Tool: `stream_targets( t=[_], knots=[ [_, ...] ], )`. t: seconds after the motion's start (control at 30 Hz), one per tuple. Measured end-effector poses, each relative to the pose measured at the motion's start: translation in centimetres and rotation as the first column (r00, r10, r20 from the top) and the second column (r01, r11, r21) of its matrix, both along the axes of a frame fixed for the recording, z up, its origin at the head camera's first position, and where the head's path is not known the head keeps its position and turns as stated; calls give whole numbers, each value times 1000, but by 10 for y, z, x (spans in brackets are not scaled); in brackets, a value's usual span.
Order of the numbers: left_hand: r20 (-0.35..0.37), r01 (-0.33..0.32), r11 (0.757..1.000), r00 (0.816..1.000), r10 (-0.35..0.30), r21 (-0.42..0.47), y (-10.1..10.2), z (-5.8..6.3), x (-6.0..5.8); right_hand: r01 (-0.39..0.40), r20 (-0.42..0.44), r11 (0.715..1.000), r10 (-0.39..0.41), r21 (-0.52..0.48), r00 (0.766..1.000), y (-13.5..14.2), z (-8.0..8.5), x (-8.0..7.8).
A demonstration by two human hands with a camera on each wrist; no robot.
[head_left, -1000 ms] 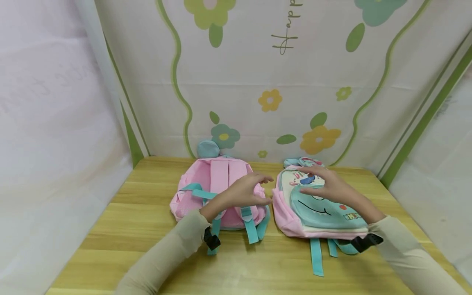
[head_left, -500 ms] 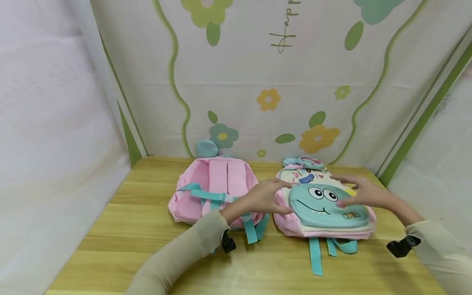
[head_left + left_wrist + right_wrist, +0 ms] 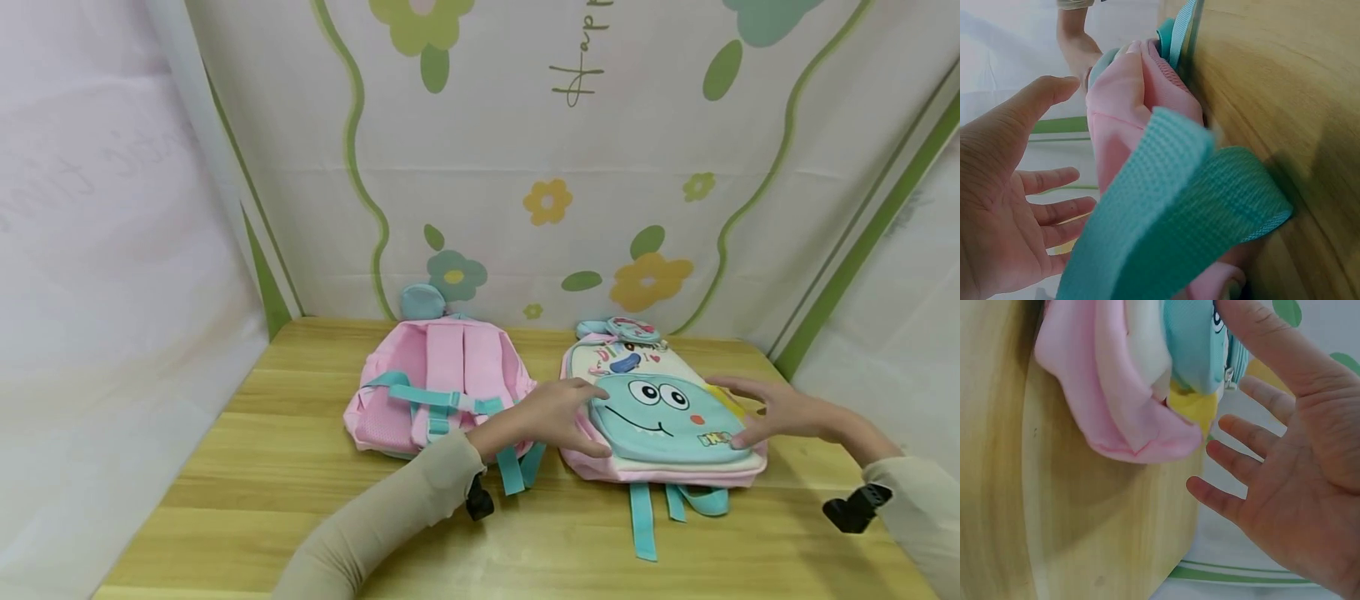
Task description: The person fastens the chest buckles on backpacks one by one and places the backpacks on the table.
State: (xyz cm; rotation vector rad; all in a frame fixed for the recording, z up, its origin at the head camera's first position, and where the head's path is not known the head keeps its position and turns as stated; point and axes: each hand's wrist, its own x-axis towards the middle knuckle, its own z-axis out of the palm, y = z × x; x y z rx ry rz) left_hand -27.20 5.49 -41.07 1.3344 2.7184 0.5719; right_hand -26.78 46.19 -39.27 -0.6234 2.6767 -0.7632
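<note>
Left hand (image 3: 558, 412): fingers spread, thumb apart, nothing gripped. Right hand (image 3: 787, 410): same, fingers loosely spread, palm facing inward. The dinosaur-face backpack (image 3: 660, 433) lies between them, face up: just right of the left hand, just left of the right hand. Both about equally near, each overlapping a side edge in the head view; contact can't be confirmed. Its top-to-bottom axis runs away from the person, top toward the wall, teal strap (image 3: 642, 521) trailing nearer. Pink backpack (image 3: 480, 358) sits further left, straps up, left forearm over its corner. Both on the wooden table (image 3: 247, 450). Versus half a second ago: right hand is further right, off the eyes; left hand slightly further right; bags unmoved.
</note>
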Motion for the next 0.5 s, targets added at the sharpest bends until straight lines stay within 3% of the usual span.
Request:
stream_targets(
  t=[0.37,0.5],
  knots=[
    [68,-4,1000,998,5,-18,5,-7,-2,8,144,1000,-12,24,989,24,-8,3],
    [83,-11,1000,996,13,-21,6,-8,-3,-5,153,999,-1,38,988,26,-13,5]
  ],
)
